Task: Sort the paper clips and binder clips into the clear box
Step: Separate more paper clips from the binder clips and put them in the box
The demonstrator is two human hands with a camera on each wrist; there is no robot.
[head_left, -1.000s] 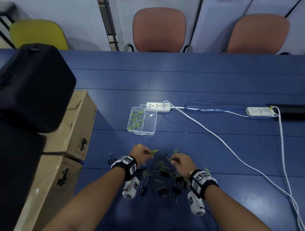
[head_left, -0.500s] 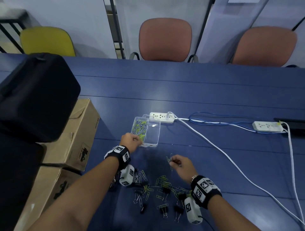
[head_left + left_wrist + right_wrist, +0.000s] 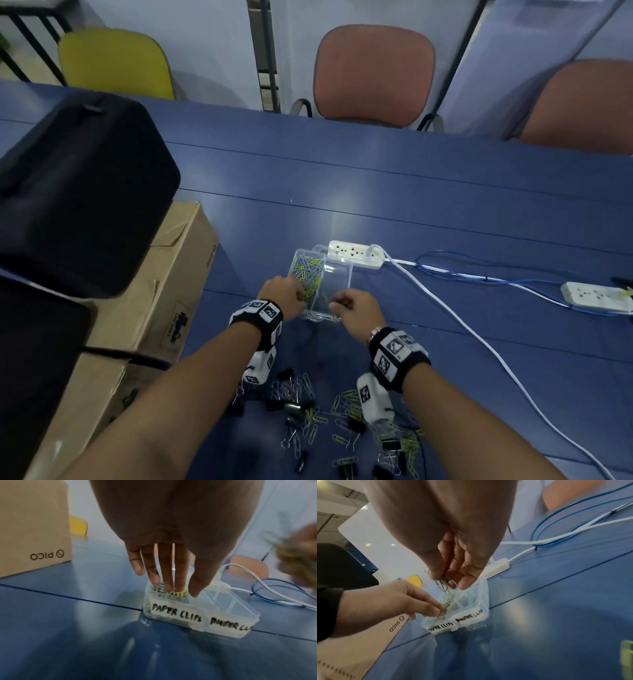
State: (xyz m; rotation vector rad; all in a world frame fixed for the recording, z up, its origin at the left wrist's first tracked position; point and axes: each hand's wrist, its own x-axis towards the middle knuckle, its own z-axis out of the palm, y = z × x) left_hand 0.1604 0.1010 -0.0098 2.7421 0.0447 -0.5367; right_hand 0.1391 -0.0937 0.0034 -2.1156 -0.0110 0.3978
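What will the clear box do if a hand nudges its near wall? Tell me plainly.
The clear box is thin plastic on a smooth blue table, so it would likely slide rather than tip. Its left compartment holds the paper clips and the right looks nearly empty, so it may swivel.

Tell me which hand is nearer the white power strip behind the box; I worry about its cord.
Right. The right hand hangs over the clear box just short of the power strip; the left hand is farther left.
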